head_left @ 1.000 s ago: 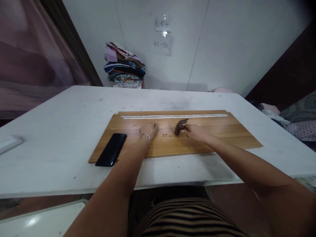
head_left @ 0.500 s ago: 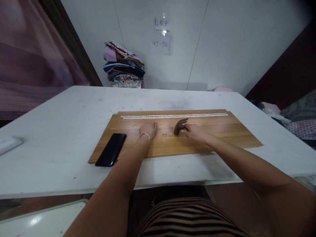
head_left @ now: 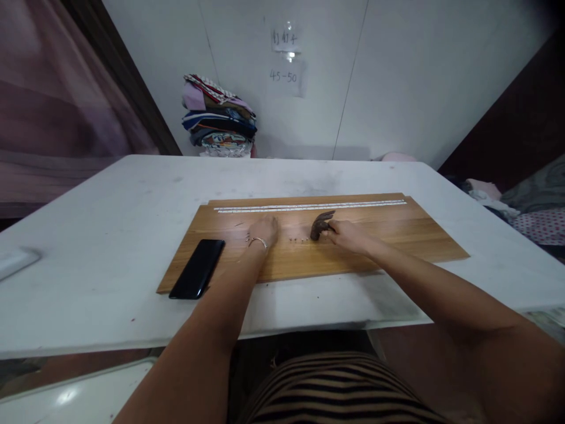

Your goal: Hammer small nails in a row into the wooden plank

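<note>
My right hand (head_left: 349,237) is wrapped round the handle of a dark claw hammer (head_left: 318,226). The hammer's head is down close to a wooden board (head_left: 388,235), with the claw pointing up and back. Just left of the head, several small nails (head_left: 295,240) form a short row in the board. Further left, my left hand (head_left: 263,229) rests low over the board, its fingers curled together; whatever they hold is hidden. A few loose nails (head_left: 248,237) lie beside its wrist, which wears a thin bracelet.
Two white measuring strips (head_left: 309,207) run along the board's far part. A black phone (head_left: 197,268) lies over its near left corner. The board rests on a white table (head_left: 110,235). Folded clothes (head_left: 220,118) are stacked by the wall, where handwritten paper signs (head_left: 285,75) hang.
The whole view has shifted slightly. My left hand's fingers have curled a little lower over the board. My right hand and the hammer have stayed almost in place.
</note>
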Available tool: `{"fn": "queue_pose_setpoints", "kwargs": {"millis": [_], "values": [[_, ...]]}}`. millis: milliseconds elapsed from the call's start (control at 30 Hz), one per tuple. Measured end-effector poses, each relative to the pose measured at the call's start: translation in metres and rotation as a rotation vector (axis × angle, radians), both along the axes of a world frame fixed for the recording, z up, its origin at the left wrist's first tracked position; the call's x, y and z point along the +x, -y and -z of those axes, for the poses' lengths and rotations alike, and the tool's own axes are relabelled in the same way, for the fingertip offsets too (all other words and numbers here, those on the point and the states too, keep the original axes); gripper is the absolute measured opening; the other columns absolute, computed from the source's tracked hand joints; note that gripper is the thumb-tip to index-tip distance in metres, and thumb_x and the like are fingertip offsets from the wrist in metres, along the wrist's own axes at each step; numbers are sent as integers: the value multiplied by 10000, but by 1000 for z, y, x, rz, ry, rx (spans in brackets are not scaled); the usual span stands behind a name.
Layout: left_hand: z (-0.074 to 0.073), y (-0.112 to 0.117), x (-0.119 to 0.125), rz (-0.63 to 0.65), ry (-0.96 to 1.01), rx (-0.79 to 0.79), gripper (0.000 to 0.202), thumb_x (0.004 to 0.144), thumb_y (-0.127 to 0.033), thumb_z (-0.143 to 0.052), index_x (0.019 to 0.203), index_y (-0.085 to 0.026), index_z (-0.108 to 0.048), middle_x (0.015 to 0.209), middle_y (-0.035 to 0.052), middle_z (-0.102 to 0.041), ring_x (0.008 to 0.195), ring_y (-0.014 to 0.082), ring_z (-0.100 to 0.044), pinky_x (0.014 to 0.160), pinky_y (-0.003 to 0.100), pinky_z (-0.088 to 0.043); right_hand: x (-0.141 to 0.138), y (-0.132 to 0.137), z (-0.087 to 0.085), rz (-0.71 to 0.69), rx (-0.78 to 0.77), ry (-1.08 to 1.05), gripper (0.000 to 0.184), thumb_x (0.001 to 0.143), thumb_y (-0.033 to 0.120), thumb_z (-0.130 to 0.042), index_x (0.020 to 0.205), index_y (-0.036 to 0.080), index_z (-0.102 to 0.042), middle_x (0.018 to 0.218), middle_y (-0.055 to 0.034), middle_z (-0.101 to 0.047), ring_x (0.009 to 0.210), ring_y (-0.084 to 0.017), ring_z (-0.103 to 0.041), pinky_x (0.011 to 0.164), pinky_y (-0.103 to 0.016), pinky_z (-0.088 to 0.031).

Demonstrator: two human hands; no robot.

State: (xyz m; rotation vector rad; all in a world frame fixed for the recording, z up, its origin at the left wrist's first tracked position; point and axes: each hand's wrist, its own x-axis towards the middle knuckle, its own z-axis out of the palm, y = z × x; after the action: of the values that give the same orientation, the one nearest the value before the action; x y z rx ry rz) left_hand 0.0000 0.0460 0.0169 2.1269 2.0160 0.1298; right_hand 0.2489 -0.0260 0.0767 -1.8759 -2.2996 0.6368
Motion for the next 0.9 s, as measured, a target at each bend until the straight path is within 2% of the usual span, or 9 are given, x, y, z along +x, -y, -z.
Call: {"fn": "queue_pose_setpoints", "kwargs": {"millis": [100,300,467,600,767,900], "values": [[0,0,0,13,-17,-6,499,1028,-363,-243,1167,-165,-679,1242,171,-702,1151,281,-669,931,373,-507,0,0,0,10,-2,-7,293,964,364,-501,1039,150,-686,1039,-141,-741,907,-234,-666,712,-264,-419],[-2,1,0,44,-39,-8,562,1030,-426,-220,1130,-171,-710,1248,153,-709,1149,284,-668,922,370,-511,2,0,-2,-13,15,-89,249,956,313,-505,1019,174,-702,1000,-97,-755,875,-207,-667,710,-244,-421],[-5,1,1,42,-44,-34,579,1024,-487,-239,1117,-183,-722,1217,149,-725,1140,281,-672,919,361,-510,0,-1,-2,-1,1,-2,292,969,355,-493,1042,148,-686,1066,-141,-747,935,-237,-674,725,-261,-422],[-6,1,2,8,-29,-32,553,1032,-428,-233,1144,-171,-710,1220,162,-719,1135,284,-675,924,369,-508,1,-1,0,-5,-2,14,304,973,361,-484,1058,150,-687,1091,-143,-744,957,-245,-679,735,-266,-430],[-3,2,3,-28,5,14,453,1028,-323,-263,1214,-183,-652,1267,157,-688,1159,267,-661,924,360,-510,3,-2,0,-33,23,-75,273,966,326,-493,1047,173,-703,1055,-108,-756,919,-219,-682,735,-251,-440],[-2,1,2,-17,16,26,417,1015,-264,-272,1221,-185,-627,1270,155,-681,1169,269,-656,910,358,-511,3,-3,1,-19,9,-39,279,966,328,-492,1056,165,-700,1070,-126,-751,917,-231,-681,731,-262,-436]]}}
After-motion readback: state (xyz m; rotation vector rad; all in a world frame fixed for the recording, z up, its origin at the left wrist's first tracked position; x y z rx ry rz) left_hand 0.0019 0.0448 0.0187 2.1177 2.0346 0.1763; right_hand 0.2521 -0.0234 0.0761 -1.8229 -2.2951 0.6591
